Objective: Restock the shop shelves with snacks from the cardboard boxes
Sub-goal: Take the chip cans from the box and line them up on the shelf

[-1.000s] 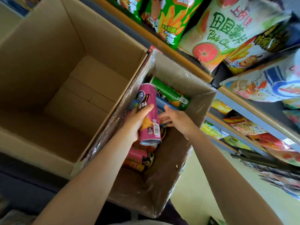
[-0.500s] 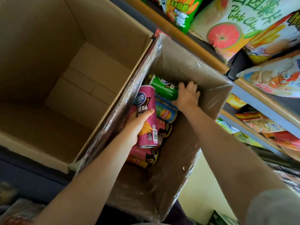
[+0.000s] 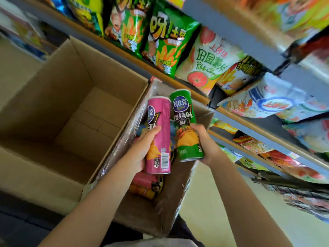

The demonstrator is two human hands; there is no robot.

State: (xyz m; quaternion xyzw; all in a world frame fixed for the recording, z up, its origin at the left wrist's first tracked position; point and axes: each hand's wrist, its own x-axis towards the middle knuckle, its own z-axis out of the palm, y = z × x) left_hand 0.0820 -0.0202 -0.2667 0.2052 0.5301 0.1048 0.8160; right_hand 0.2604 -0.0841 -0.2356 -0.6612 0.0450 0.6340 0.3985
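Head view puts both of your hands at the centre of the frame, each wrapped round a tall snack can: your left hand (image 3: 142, 150) grips the pink can (image 3: 159, 135) about its lower half, and your right hand (image 3: 204, 143) grips the green can (image 3: 187, 125) from the right side, fingers curled behind it. The two cans stand nearly upright and just beside each other, almost touching, held above the plastic-lined cardboard box (image 3: 178, 198) at lower centre. More cans (image 3: 146, 184) lie on their sides in the bottom of that box, below your left wrist. To the left sits a larger cardboard box (image 3: 71, 90) with only bare flaps showing inside. The shelves (image 3: 249, 38) run diagonally across the upper right, packed with crisp bags (image 3: 165, 38), and lower tiers with more bags show at the right edge. The risk from here is the carry: both grips sit low on tall cans, so a quick swing toward the shelf could tip one out of your fingers, or knock the two together. The upper shelves look crowded, so pushing a can in among soft bags may topple them forward. I cannot tell which tier has room for cans.
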